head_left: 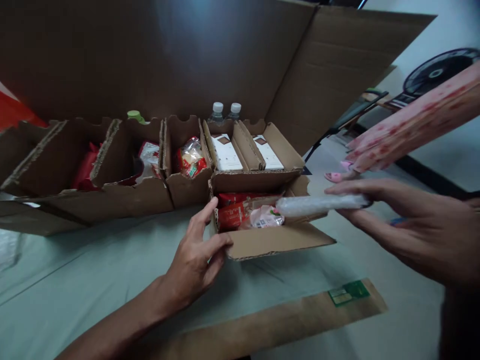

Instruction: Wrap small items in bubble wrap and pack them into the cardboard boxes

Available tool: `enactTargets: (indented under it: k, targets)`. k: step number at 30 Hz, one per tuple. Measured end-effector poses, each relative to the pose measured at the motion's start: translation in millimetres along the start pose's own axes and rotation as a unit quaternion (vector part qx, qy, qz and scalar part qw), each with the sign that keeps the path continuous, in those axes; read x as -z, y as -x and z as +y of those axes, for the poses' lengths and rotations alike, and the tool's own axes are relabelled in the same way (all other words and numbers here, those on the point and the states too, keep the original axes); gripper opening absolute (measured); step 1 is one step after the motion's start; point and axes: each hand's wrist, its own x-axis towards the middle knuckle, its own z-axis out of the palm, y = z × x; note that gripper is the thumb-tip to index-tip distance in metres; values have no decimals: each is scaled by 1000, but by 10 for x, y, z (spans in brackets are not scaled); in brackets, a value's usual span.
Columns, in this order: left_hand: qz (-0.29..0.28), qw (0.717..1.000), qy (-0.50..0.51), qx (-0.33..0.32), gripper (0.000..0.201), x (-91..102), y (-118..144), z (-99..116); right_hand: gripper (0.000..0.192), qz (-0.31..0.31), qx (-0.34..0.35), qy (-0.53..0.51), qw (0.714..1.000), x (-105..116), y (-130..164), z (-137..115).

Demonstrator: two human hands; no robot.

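A small open cardboard box (275,241) sits on the pale green table with red packets (234,212) and a pink-and-white pouch (264,217) inside. My left hand (198,255) grips the box's front left corner, thumb on its front wall. My right hand (412,227) holds a long white plastic-wrapped roll (320,205) level over the box's right end, its tip above the pouch.
Behind it, a row of open cardboard boxes holds snack bags (191,157), white cartons (227,152), two capped water bottles (225,111) and a green-capped bottle (135,116). A tall cardboard flap (187,55) rises behind. A brown paper strip (285,320) lies in front. Another person's patterned sleeve (408,122) reaches in from the right.
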Motion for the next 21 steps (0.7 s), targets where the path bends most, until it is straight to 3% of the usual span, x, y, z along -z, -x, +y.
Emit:
enactTargets:
  k: [2,4,7,9,14,18,20,21]
  targets:
    - [7,1000,11,6,33,-37,38,0,20,-91,73,31,993,11,-161,59]
    - [7,1000,22,14,33,-43,51,0,14,-118,114,11,986,-59,-294,12]
    - [15,999,31,19,33,-44,29,3,14,-172,115,-27,978,-318,-445,-204]
    - [18,999,29,21,33,-47,15,10,16,-241,98,-27,965,-556,-521,-363]
    - [19,999,22,26,34,-51,21,15,15,-430,118,113,888,-1111,-653,-587]
    - [35,999,26,22,32,-73,5,9,20,-485,122,179,847,-1270,-734,-631]
    - [45,998,28,23,30,-79,1,27,21,-476,128,146,858,-1187,-736,-599]
    - [52,998,28,28,31,-76,12,42,22,-446,127,117,878,-1097,-707,-561]
